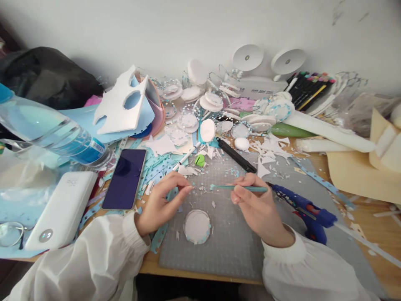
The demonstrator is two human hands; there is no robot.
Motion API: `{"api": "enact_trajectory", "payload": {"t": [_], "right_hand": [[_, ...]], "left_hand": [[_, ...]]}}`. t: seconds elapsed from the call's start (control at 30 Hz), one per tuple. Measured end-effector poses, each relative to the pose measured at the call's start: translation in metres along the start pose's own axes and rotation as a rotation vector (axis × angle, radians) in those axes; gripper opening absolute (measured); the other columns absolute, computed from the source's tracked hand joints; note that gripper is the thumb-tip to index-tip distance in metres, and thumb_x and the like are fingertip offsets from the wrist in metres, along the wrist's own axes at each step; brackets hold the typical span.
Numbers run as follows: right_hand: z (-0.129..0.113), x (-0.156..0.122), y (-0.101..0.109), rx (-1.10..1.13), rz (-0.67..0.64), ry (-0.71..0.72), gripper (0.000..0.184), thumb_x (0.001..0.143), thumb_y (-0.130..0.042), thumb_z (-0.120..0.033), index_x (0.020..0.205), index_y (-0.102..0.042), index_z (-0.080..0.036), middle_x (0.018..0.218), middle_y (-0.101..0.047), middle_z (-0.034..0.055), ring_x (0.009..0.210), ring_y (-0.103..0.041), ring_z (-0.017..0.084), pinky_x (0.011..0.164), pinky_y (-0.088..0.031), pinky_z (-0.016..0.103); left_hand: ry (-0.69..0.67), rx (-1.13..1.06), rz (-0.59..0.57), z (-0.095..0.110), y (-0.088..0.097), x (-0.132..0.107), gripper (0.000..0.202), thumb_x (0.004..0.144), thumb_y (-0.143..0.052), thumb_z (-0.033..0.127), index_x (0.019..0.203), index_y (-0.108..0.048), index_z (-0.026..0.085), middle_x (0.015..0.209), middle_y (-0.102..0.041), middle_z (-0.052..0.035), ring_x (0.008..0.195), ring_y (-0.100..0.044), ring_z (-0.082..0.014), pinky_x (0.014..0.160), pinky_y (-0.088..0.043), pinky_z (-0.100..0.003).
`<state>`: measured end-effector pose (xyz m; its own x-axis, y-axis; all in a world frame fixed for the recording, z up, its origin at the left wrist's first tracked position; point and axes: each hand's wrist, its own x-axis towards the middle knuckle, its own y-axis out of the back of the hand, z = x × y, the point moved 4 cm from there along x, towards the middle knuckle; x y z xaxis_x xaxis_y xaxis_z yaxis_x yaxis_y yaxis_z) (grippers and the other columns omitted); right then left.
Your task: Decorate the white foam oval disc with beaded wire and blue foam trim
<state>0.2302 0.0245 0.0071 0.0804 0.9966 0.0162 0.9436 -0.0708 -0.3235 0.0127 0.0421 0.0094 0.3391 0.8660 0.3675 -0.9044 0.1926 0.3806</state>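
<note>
My right hand (255,205) pinches slim teal tweezers (247,188), pointing left over the grey cutting mat (232,246). At their tip is a tiny light blue flower-shaped piece (212,187). Thumb and forefinger of my left hand (164,200) come together at the tips, just left of some tiny scattered pieces; whether anything is between them I cannot make out. Below, between both hands, a white disc (197,226) lies on the mat, ringed by thin wire with small light blue bits along its edge.
A blue glue gun (308,211) lies right of my right hand. A black pen-like tool (236,154) and a green item (199,160) lie ahead. Left are a phone (124,179), a white power bank (62,209) and a tilted bottle (53,125). Decorated white discs (188,121) pile up behind.
</note>
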Motion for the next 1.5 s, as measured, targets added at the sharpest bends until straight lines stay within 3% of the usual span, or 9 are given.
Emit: {"api": "enact_trajectory", "payload": {"t": [0.17,0.33,0.47,0.77,0.97,1.13,1.33,1.4,1.5], "right_hand": [[-0.001,0.0,0.0,-0.08,0.013,0.051,0.027,0.071,-0.082,-0.037,0.068,-0.06,-0.021,0.071,-0.065,-0.0018,0.048,-0.058,0.01,0.048,-0.049,0.026],[-0.004,-0.001,0.004,-0.153,0.04,0.173,0.021,0.075,-0.08,-0.031,0.071,-0.062,-0.022,0.074,-0.064,-0.0019,0.052,-0.059,0.01,0.05,-0.051,0.027],[-0.011,-0.011,0.007,-0.255,0.076,0.297,0.012,0.078,-0.077,-0.021,0.076,-0.066,-0.025,0.077,-0.064,-0.0008,0.066,-0.066,0.014,0.059,-0.055,0.029],[-0.044,-0.056,-0.027,-0.72,0.027,0.685,0.026,0.076,-0.072,-0.004,0.088,-0.068,-0.027,0.081,-0.072,0.0039,0.074,-0.072,0.022,0.061,-0.058,0.035],[-0.043,-0.077,-0.066,-1.238,-0.329,1.185,0.023,0.086,-0.059,-0.006,0.096,-0.071,-0.023,0.089,-0.077,0.0075,0.071,-0.069,0.017,0.061,-0.059,0.03],[-0.022,-0.08,-0.093,-1.324,-0.334,1.453,0.015,0.087,-0.061,-0.006,0.078,-0.069,-0.015,0.083,-0.074,0.0087,0.068,-0.064,0.016,0.059,-0.054,0.029],[-0.018,-0.079,-0.076,-1.232,-0.258,1.077,0.02,0.089,-0.053,-0.005,0.098,-0.068,-0.015,0.091,-0.072,0.0085,0.084,-0.066,0.018,0.075,-0.057,0.032],[-0.017,-0.089,-0.051,-1.244,-0.149,0.95,0.024,0.089,-0.049,-0.004,0.102,-0.065,-0.016,0.093,-0.07,0.0087,0.087,-0.066,0.019,0.076,-0.056,0.033],[-0.013,-0.108,0.007,-1.288,0.189,0.733,0.016,0.086,-0.053,-0.008,0.091,-0.062,-0.02,0.085,-0.066,0.0066,0.078,-0.065,0.02,0.07,-0.053,0.034]], "left_hand": [[0.057,0.03,0.116,-0.008,0.004,-0.002,0.015,0.09,-0.066,0.023,0.104,-0.064,0.02,0.092,-0.063,-0.0044,0.079,-0.06,-0.0159,0.076,-0.05,-0.031],[0.038,0.135,0.143,-0.002,0.009,-0.002,0.017,0.095,-0.058,0.025,0.082,-0.068,0.019,0.073,-0.064,-0.0015,0.072,-0.06,-0.0159,0.072,-0.049,-0.03],[-0.017,0.17,0.168,0.0,0.01,-0.002,0.014,0.092,-0.059,0.018,0.103,-0.066,0.021,0.097,-0.066,-0.0055,0.09,-0.062,-0.0183,0.08,-0.05,-0.031],[-0.029,0.132,0.198,0.002,0.014,-0.003,0.014,0.093,-0.061,0.03,0.086,-0.068,0.02,0.083,-0.067,-0.0043,0.083,-0.059,-0.0193,0.079,-0.046,-0.034],[0.045,-0.324,-0.179,0.016,0.005,0.0,0.041,0.094,-0.056,0.046,0.073,-0.074,0.014,0.065,-0.063,-0.0051,0.061,-0.054,-0.015,0.059,-0.043,-0.028],[0.254,-0.534,-0.339,0.006,-0.008,-0.007,0.049,0.085,-0.066,0.052,0.057,-0.062,0.012,0.055,-0.051,-0.0005,0.054,-0.045,-0.0106,0.051,-0.035,-0.024],[0.309,-0.519,-0.309,-0.002,-0.007,-0.009,0.045,0.087,-0.064,0.044,0.056,-0.06,0.012,0.055,-0.041,0.0029,0.055,-0.036,-0.0093,0.053,-0.027,-0.025],[0.316,-0.515,-0.303,-0.003,-0.005,-0.009,0.041,0.088,-0.063,0.042,0.06,-0.064,0.012,0.056,-0.042,0.0026,0.056,-0.037,-0.0098,0.055,-0.027,-0.026],[0.331,-0.534,-0.302,-0.003,-0.004,-0.008,0.043,0.087,-0.062,0.041,0.055,-0.057,0.013,0.055,-0.042,0.0029,0.054,-0.036,-0.0094,0.054,-0.027,-0.025]]}}
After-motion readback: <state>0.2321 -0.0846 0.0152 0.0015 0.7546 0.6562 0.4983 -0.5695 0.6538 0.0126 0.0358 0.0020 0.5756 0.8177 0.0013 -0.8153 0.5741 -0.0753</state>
